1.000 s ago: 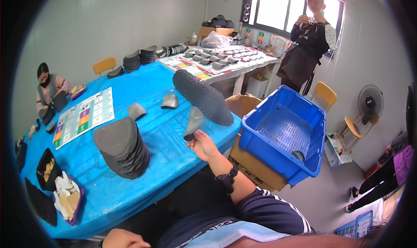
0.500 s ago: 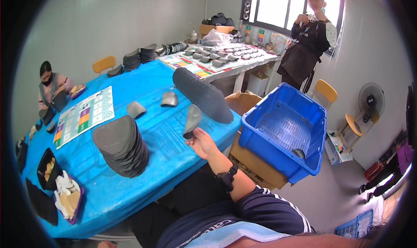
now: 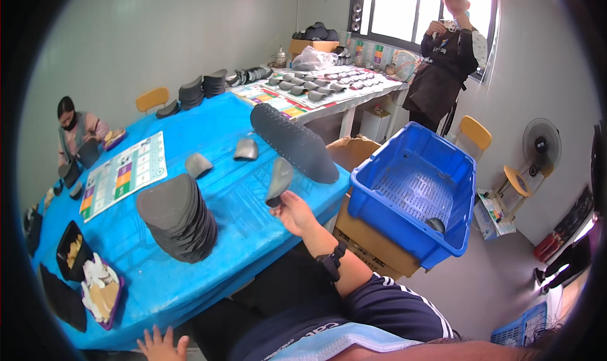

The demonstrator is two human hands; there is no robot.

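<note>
My right hand [image 3: 294, 214] pinches the lower end of a curved grey sheet piece [image 3: 279, 176], which it keeps upright over the near right part of the table. At the lower left, by the table's near edge, my left hand [image 3: 162, 346] shows with fingers spread and nothing in it. Two similar curved pieces, one grey [image 3: 198, 165] and one shinier [image 3: 246, 149], lie beyond the right hand. A tall stack of dark grey curved sheets [image 3: 177, 219] stands between my hands. Behind the held piece lies a long dark curved panel [image 3: 294, 143] with dots along its edges.
A blue plastic crate [image 3: 414, 234] sits on a cardboard box [image 3: 367, 234] right of the blue-covered table [image 3: 240, 203]. A purple-rimmed basket [image 3: 112, 307] and a black bin [image 3: 71, 250] hold pale pieces at left. One person [image 3: 79, 130] sits far left; another [image 3: 446, 64] stands by the window.
My left hand has come up into view at the lower edge, its fingers spreading. My right hand and its curved piece have barely moved. A person at the far right has shifted.
</note>
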